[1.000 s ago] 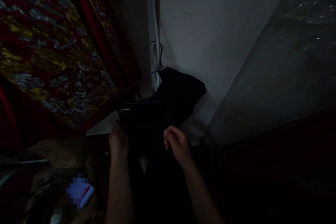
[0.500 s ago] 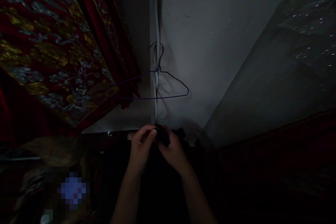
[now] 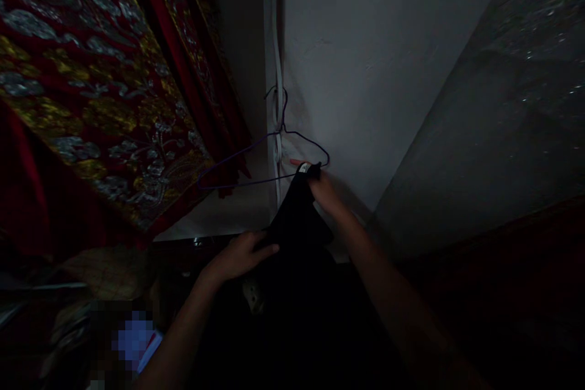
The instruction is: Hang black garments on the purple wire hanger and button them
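A thin dark purple wire clothes hanger hangs by its hook from a white cord along the wall. My right hand is closed on the top of a black garment, lifted against the hanger's lower right part. A small white label shows at the garment's raised edge, with one finger sticking out past it. Lower down, my left hand grips the garment's left side, thumb on the near face and the other fingers partly hidden by the cloth. Darkness hides the rest of the garment's shape.
Red cloth embroidered in gold and silver hangs at the left, close to the hanger. A pale wall stands behind. Shiny clear plastic sheeting slants down at the right. A blurred blue patch lies at lower left.
My right hand has risen to the hanger, pulling the garment's top up with it. My left hand has moved apart from it, slightly lower. The hanger has tilted a little.
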Demonstrator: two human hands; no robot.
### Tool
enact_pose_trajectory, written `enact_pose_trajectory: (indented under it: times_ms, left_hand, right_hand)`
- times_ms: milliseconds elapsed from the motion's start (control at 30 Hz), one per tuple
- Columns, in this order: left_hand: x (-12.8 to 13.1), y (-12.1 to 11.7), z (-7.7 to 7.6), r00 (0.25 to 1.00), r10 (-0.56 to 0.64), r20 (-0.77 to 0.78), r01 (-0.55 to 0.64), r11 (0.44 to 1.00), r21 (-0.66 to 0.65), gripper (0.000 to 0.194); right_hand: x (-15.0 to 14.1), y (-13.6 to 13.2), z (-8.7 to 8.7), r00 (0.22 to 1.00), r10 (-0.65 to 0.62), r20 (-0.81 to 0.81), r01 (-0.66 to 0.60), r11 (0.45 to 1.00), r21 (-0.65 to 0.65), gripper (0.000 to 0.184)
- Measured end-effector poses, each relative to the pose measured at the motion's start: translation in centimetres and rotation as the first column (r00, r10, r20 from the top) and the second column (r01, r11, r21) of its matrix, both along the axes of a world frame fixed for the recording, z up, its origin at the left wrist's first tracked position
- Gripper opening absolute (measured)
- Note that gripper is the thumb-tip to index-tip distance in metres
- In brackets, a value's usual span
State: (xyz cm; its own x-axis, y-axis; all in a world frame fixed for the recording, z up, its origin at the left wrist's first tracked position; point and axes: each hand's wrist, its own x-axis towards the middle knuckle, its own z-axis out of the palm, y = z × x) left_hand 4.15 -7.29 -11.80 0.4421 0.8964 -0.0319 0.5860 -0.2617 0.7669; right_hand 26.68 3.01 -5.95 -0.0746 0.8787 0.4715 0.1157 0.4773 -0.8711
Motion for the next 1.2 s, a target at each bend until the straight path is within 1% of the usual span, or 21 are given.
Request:
enact_pose_trajectory:
  times_ms: [100,167,233,267,367,467,533,600,667,700,767,800,833,867,933,1000,1033,1067,1100,1167,1200]
  left_hand:
    - [-2.4,0.1,0.3,0.993,-0.027,-0.118,0.027,1.0,-0.007,0.043]
    - [-4.4,0.1,0.7,0.974,-0.006,-0.225,-0.004,0.999,-0.043,0.037]
    - [-6.3,0.2,1.5,0.945,0.06,-0.321,-0.08,0.996,-0.05,0.034]
    - [-7.1,0.3,2.1,0.928,0.113,-0.355,-0.129,0.991,-0.023,0.035]
    - [-8.8,0.7,4.9,0.89,0.291,-0.35,-0.25,0.955,0.158,0.04]
    - [-9.0,1.4,8.2,0.885,0.399,-0.238,-0.292,0.876,0.383,0.039]
    - [-8.3,2.0,10.1,0.881,0.445,-0.161,-0.309,0.8,0.515,0.033]
    - [-6.9,2.6,11.5,0.89,0.45,-0.076,-0.313,0.723,0.616,0.027]
    - [-5.4,3.5,12.4,0.92,0.392,-0.003,-0.282,0.667,0.69,0.023]
    - [-4.7,4.0,12.6,0.934,0.355,0.02,-0.261,0.646,0.717,0.026]
    - [-3.6,5.2,12.8,0.954,0.296,0.043,-0.226,0.622,0.75,0.039]
    - [-3.4,5.8,12.8,0.958,0.282,0.046,-0.217,0.615,0.758,0.044]
    - [-3.3,6.4,12.6,0.96,0.277,0.042,-0.21,0.612,0.763,0.045]
    - [-3.4,6.9,12.5,0.96,0.278,0.035,-0.205,0.611,0.765,0.044]
    - [-3.7,7.6,12.1,0.957,0.291,0.015,-0.198,0.611,0.767,0.039]
    - [-4.1,7.8,12.0,0.954,0.301,0.005,-0.194,0.603,0.774,0.035]
    - [-4.2,7.8,12.0,0.953,0.302,0.004,-0.192,0.594,0.781,0.034]
    - [-4.4,7.7,12.1,0.953,0.302,0.005,-0.189,0.583,0.791,0.034]
    - [-4.5,7.7,12.2,0.952,0.307,0.01,-0.192,0.567,0.801,0.033]
    - [-4.9,7.9,12.3,0.94,0.338,0.042,-0.224,0.522,0.823,0.03]
    - [-5.1,8.0,12.3,0.93,0.361,0.067,-0.254,0.501,0.827,0.029]
  right_hand:
    - [0.0,2.2,-1.5,0.995,-0.023,0.093,0.041,0.979,-0.198,0.034]
    - [1.1,2.6,-2.0,0.985,-0.076,0.155,0.113,0.963,-0.244,0.03]
    - [2.9,2.4,-2.0,0.971,-0.132,0.199,0.175,0.959,-0.221,0.03]
    - [3.8,2.1,-1.8,0.965,-0.151,0.214,0.192,0.963,-0.186,0.031]
    - [6.1,1.1,-1.0,0.947,-0.217,0.237,0.239,0.969,-0.064,0.035]
    - [6.8,-0.1,-0.2,0.941,-0.251,0.228,0.264,0.964,-0.027,0.038]
    - [6.4,-0.8,0.0,0.938,-0.251,0.239,0.266,0.964,-0.03,0.041]
    - [5.5,-1.6,-0.1,0.943,-0.226,0.243,0.243,0.969,-0.042,0.041]
    - [4.5,-2.5,-0.5,0.958,-0.162,0.236,0.175,0.984,-0.037,0.037]
    - [4.1,-3.0,-0.7,0.965,-0.12,0.235,0.127,0.992,-0.016,0.032]
    - [3.5,-4.1,-1.1,0.966,-0.046,0.254,0.031,0.997,0.064,0.019]
    - [3.4,-4.6,-1.2,0.962,-0.035,0.27,0.006,0.994,0.107,0.02]
    - [3.7,-5.1,-1.3,0.958,-0.048,0.283,0.007,0.99,0.144,0.031]
    - [4.1,-5.4,-1.2,0.956,-0.094,0.279,0.044,0.983,0.179,0.044]
    - [5.9,-5.4,-0.7,0.943,-0.262,0.205,0.21,0.946,0.246,0.063]
    - [8.6,-4.5,0.2,0.901,-0.422,0.101,0.38,0.879,0.288,0.067]
    - [10.2,-3.8,0.8,0.887,-0.455,0.081,0.417,0.863,0.286,0.063]
    - [11.7,-3.1,1.5,0.891,-0.443,0.1,0.405,0.875,0.265,0.054]
    - [13.1,-2.3,2.1,0.914,-0.378,0.151,0.345,0.916,0.207,0.044]
    - [15.3,-1.0,3.4,0.963,-0.164,0.214,0.166,0.986,0.007,0.036]
    - [15.8,-0.6,3.9,0.975,-0.058,0.213,0.079,0.993,-0.09,0.036]
